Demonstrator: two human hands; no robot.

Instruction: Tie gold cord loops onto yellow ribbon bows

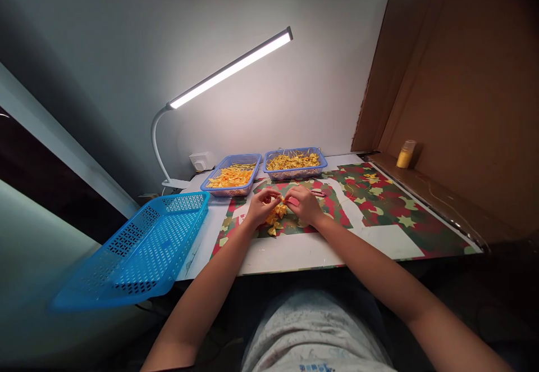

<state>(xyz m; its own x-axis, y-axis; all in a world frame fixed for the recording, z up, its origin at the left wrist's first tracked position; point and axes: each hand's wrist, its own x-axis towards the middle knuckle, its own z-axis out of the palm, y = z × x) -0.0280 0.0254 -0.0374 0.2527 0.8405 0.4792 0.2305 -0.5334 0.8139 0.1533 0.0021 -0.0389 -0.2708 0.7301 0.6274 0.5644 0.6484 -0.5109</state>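
My left hand (261,205) and my right hand (304,203) meet over the middle of the table, their fingertips pinched close together around a small yellow ribbon piece (283,199). Just beneath and between them lie several golden-yellow bows (275,227) on the red and green patterned sheet (337,209). Behind my hands, a blue-purple basket (257,176) holds orange-yellow ribbon pieces (232,176). Beside it to the right, a second basket (295,175) is filled with shiny gold pieces (293,161). My fingers partly hide the piece they hold.
A large blue perforated basket (162,243) sits at the left table edge. A lit desk lamp (231,69) arches over the back. Near the right-hand cardboard (467,102) stands a small yellow-filled bottle (405,154). Yellow bits (371,178) lie on the sheet's right part.
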